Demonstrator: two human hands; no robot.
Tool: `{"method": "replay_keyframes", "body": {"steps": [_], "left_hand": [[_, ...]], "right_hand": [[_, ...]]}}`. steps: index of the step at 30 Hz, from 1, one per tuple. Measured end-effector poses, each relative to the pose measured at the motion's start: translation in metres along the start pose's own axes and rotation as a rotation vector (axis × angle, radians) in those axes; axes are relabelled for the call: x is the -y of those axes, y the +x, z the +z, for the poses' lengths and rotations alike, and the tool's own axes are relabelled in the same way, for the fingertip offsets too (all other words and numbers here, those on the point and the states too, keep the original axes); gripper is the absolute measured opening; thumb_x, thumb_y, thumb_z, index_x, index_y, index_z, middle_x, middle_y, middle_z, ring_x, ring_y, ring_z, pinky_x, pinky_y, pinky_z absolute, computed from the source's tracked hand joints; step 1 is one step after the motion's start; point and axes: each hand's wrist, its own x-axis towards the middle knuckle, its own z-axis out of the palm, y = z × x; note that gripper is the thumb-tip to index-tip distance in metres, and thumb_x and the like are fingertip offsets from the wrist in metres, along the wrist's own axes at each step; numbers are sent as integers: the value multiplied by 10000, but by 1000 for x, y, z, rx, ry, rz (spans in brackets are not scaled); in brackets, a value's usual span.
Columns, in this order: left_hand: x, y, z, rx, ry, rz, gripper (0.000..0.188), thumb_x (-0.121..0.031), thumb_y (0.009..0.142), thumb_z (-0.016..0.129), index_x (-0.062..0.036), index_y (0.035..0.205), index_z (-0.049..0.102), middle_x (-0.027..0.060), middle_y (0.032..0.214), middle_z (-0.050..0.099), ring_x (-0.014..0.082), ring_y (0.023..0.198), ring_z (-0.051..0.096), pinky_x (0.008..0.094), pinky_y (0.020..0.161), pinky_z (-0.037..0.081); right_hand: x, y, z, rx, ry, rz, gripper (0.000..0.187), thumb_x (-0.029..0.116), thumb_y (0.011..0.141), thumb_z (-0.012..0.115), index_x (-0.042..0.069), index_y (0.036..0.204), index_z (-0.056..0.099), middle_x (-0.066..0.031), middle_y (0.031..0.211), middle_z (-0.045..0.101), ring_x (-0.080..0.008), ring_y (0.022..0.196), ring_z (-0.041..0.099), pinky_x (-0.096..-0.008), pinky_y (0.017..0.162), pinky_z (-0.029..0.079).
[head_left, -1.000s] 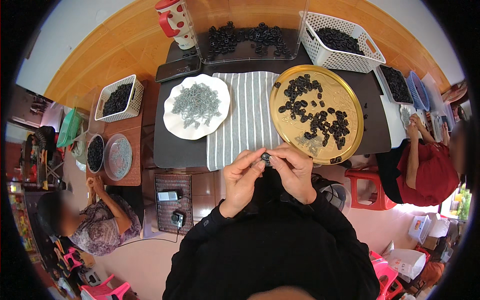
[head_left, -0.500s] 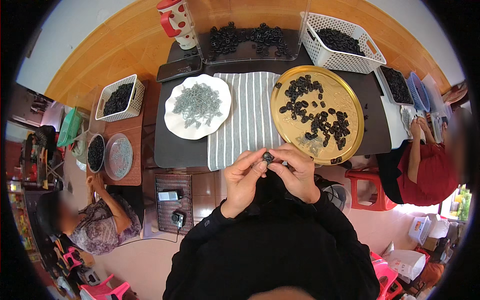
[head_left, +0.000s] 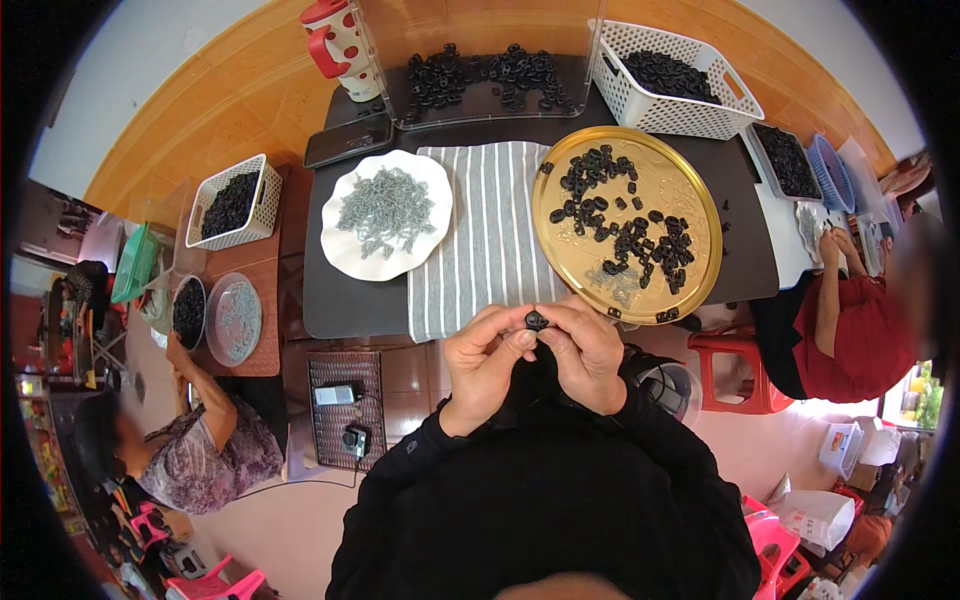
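Starting at the far left, a person in a patterned top sits at a side table with a white mesh basket (head_left: 231, 205) full of small black parts, a dark bowl (head_left: 187, 312) of black parts and a round grey tray (head_left: 234, 319) of pale grey bits. Onto the dark table (head_left: 340, 300) now: a white plate (head_left: 386, 214) heaped with grey metal springs, then a grey striped cloth (head_left: 487, 240). At its near edge the left hand (head_left: 483, 362) and right hand (head_left: 587, 356) meet, fingertips of both pressed together on one small black part (head_left: 536, 320), pinched between them just above the person's chest. Behind, a clear tray (head_left: 480, 85) holds scattered black parts beside a red-and-white jug (head_left: 341, 45). Moving right, a round gold tray (head_left: 627, 224) carries black parts strewn across it. Further back, a white slotted basket (head_left: 672, 85) is loaded with black parts. Far right, a person in red works beside a shallow tray (head_left: 787, 160) of black parts and a blue basket (head_left: 831, 172).
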Motion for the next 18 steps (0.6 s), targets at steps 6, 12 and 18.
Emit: {"method": "replay_keyframes", "body": {"steps": [6,12,18], "left_hand": [[-3,-1,0,57,90,18,259,79,865,614,49,1120,644,86,900,607,123,736,600,226,607,522],[-3,-3,3,73,152,107,251,71,859,628,56,1110,645,102,896,607,123,696,603,227,576,513],[-3,-2,10,37,207,164,224,68,860,627,64,1084,650,106,887,609,120,663,595,218,560,493]], "right_hand": [[4,-6,-2,-30,-5,18,269,-73,829,639,-28,1094,621,-118,888,626,-206,720,612,-266,628,478],[9,-6,-3,-53,-20,-20,265,-82,833,631,-37,1094,618,-125,881,630,-194,710,613,-260,611,477],[12,-4,-4,-85,-15,-58,243,-95,839,621,-47,1077,622,-134,878,636,-185,696,617,-252,586,484]]}}
